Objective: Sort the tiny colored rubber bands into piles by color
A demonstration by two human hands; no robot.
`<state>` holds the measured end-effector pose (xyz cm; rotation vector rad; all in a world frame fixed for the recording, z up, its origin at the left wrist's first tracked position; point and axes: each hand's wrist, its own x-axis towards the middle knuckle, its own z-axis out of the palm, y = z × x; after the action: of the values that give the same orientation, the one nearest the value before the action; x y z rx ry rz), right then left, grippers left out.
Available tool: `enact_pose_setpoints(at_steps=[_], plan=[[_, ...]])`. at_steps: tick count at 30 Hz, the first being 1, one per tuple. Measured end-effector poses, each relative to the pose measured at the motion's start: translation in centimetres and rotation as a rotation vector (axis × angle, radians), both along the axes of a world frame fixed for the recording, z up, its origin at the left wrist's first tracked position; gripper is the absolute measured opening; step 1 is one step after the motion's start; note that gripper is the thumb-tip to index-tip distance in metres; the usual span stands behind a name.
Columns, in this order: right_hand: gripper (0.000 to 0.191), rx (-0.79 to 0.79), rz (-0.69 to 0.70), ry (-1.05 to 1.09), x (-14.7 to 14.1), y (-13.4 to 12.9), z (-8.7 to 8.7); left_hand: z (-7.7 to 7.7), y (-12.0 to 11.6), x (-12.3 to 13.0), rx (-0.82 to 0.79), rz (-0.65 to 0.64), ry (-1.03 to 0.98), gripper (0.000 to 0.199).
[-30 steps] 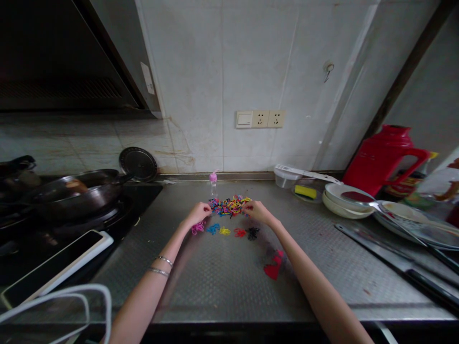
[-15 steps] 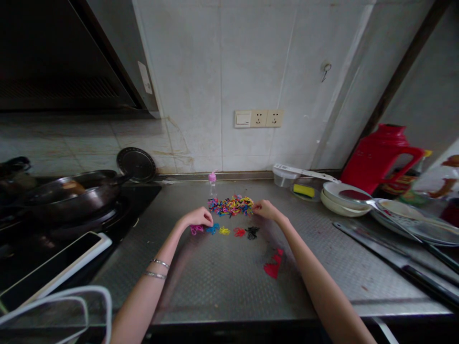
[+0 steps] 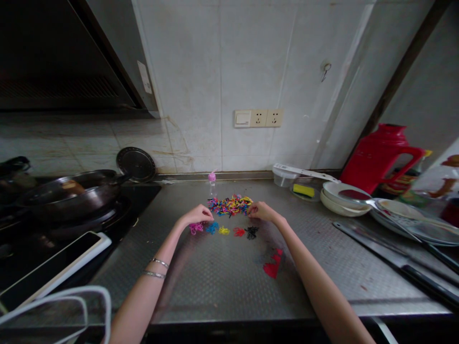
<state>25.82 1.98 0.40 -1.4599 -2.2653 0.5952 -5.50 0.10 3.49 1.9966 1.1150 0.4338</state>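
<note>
A mixed heap of small coloured rubber bands (image 3: 230,205) lies on the metal counter (image 3: 215,282). In front of it is a row of small sorted piles: purple bands (image 3: 195,229), blue bands (image 3: 212,228), yellow bands (image 3: 224,231), red bands (image 3: 238,232) and black bands (image 3: 251,232). My left hand (image 3: 198,215), fingers pinched together, hovers by the purple and blue piles. At the heap's right edge, my right hand (image 3: 261,210) has its fingertips closed among the bands. Whatever either pinch holds is too small to make out.
Behind the heap stands a small clear bottle with a pink top (image 3: 212,177). Torn red scraps (image 3: 273,264) lie front right. A knife (image 3: 380,253), bowls (image 3: 342,203) and a red thermos (image 3: 382,157) are at right; a pan (image 3: 71,200) and phone (image 3: 53,267) at left.
My right hand has moved slightly left, onto the heap's right edge. My left hand has lifted a little from the blue pile, which shows more now.
</note>
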Motion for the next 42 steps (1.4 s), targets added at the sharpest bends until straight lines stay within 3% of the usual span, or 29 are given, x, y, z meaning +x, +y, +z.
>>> enact_pose_setpoints(at_steps=[18, 27, 33, 37, 42], plan=[[0.029, 0.065, 0.009, -0.054, -0.5, -0.3, 0.3, 0.3, -0.3, 0.3, 0.015, 0.071, -0.021, 0.029], [0.028, 0.078, 0.012, -0.032, -0.6, -0.3, 0.1, -0.7, 0.6, -0.2, 0.018, 0.087, -0.054, 0.032], [0.027, 0.073, 0.026, 0.048, -1.8, -1.2, 1.4, -0.7, 0.7, -0.6, 0.06, 0.12, -0.06, 0.032], [0.031, -0.044, 0.144, 0.081, -3.5, -2.1, 2.2, -0.9, 0.9, -0.7, 0.064, 0.165, -0.061, 0.033], [0.029, -0.228, 0.282, 0.118, -4.3, -2.5, 1.9, -1.4, 1.5, -1.0, 0.091, 0.229, -0.094, 0.027]])
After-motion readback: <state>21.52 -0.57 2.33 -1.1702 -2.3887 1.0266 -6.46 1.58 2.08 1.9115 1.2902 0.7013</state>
